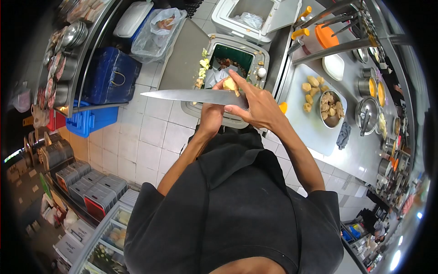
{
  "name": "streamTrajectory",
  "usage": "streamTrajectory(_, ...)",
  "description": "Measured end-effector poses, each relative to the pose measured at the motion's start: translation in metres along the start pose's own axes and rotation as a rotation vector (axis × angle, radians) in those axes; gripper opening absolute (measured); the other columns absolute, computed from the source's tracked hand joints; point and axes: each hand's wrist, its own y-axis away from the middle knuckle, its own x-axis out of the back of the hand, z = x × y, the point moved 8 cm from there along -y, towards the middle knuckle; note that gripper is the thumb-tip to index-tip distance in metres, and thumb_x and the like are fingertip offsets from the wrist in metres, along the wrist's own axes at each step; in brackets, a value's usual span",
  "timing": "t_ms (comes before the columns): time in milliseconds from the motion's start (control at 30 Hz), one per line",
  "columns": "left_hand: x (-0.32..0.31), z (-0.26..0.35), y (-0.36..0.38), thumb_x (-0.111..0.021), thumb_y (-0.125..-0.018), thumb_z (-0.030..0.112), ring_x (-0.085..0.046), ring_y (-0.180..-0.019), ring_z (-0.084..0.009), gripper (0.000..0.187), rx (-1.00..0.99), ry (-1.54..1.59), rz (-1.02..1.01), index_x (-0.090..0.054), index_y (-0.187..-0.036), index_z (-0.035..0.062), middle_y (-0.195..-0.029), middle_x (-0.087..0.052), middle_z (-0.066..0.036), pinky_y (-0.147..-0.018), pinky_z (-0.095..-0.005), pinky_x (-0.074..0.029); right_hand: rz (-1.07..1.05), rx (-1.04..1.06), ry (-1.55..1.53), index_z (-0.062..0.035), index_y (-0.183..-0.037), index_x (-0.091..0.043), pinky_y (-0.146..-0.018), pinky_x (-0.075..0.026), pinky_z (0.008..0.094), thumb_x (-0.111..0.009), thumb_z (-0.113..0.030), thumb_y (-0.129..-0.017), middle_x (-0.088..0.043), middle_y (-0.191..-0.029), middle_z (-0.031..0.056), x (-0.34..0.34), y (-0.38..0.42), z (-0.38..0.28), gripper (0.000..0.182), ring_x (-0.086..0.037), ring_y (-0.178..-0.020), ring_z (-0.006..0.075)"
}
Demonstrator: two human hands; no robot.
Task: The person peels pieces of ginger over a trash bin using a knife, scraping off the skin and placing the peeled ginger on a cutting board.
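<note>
Potato piece (230,84), pale yellow, sits between both hands, held above an open waste bin (226,58) on the tiled floor. The left hand (213,108) is closed under it, the grip wrapped around the piece. The right hand (258,106) is closed on the handle of a long steel knife (191,95), blade pointing out sideways and meeting the piece. Peelings lie on the bin's rim. More peeled pieces (310,93) rest on a white cutting board (305,121) on the worktop, beside a metal bowl (331,109). No writing is readable anywhere.
</note>
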Motion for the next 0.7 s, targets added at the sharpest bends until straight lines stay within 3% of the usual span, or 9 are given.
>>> streamTrajectory(133,-0.003,0.009,0.000,-0.048,-0.104,0.025,-0.050,-0.121,-0.0157,0.049,-0.138,-0.199,-0.025,-0.038,-0.144,-0.0018,-0.133,-0.052,-0.009,-0.104,-0.0301,-0.038,-0.004,-0.028,0.006,-0.0103,-0.145,-0.040,-0.067,-0.054,0.0445,-0.063,-0.063,-0.083,-0.067,-0.099,0.0243,0.001,-0.001,0.002,0.085,-0.067,-0.076,0.0402)
streamTrajectory(367,-0.013,0.013,0.003,-0.044,-0.105,0.017,-0.047,-0.126,-0.0175,0.044,-0.179,-0.236,-0.020,-0.038,-0.144,-0.0028,-0.137,-0.050,-0.011,-0.108,-0.0311,-0.034,0.132,0.062,0.026,-0.0111,-0.141,-0.044,-0.064,-0.054,0.0431,-0.065,-0.063,-0.081,-0.068,-0.100,0.0246,0.009,0.002,0.000,0.082,-0.067,-0.075,0.0393)
streamTrajectory(433,-0.013,0.012,0.003,-0.041,-0.098,0.003,-0.047,-0.126,-0.0178,0.047,-0.149,-0.299,0.023,-0.038,-0.145,-0.0026,-0.137,-0.050,-0.009,-0.108,-0.0310,-0.036,0.114,0.037,0.016,-0.0110,-0.140,-0.045,-0.064,-0.054,0.0428,-0.066,-0.062,-0.081,-0.067,-0.101,0.0247,0.010,0.001,0.001,0.081,-0.067,-0.075,0.0393)
streamTrajectory(533,-0.017,0.017,0.006,-0.042,-0.095,-0.003,-0.049,-0.125,-0.0179,0.049,-0.157,-0.300,0.048,-0.040,-0.144,-0.0033,-0.135,-0.052,-0.009,-0.108,-0.0310,-0.035,0.100,0.023,0.008,-0.0108,-0.137,-0.047,-0.063,-0.053,0.0433,-0.067,-0.061,-0.081,-0.067,-0.100,0.0240,0.011,0.002,0.002,0.078,-0.067,-0.074,0.0395)
streamTrajectory(633,-0.022,0.020,0.008,-0.042,-0.102,0.002,-0.050,-0.122,-0.0163,0.046,-0.180,-0.375,-0.014,-0.035,-0.147,-0.0040,-0.135,-0.053,-0.011,-0.107,-0.0302,-0.037,0.091,0.014,-0.019,-0.0108,-0.134,-0.048,-0.061,-0.052,0.0441,-0.068,-0.060,-0.081,-0.067,-0.098,0.0227,0.008,0.000,0.007,0.076,-0.066,-0.071,0.0398)
streamTrajectory(700,-0.020,0.020,0.008,-0.042,-0.100,-0.001,-0.051,-0.121,-0.0159,0.047,-0.153,-0.352,-0.004,-0.036,-0.146,-0.0042,-0.134,-0.053,-0.011,-0.106,-0.0300,-0.038,0.137,0.081,0.038,-0.0105,-0.134,-0.047,-0.059,-0.052,0.0443,-0.069,-0.058,-0.081,-0.067,-0.097,0.0216,0.010,-0.001,0.004,0.075,-0.065,-0.069,0.0400)
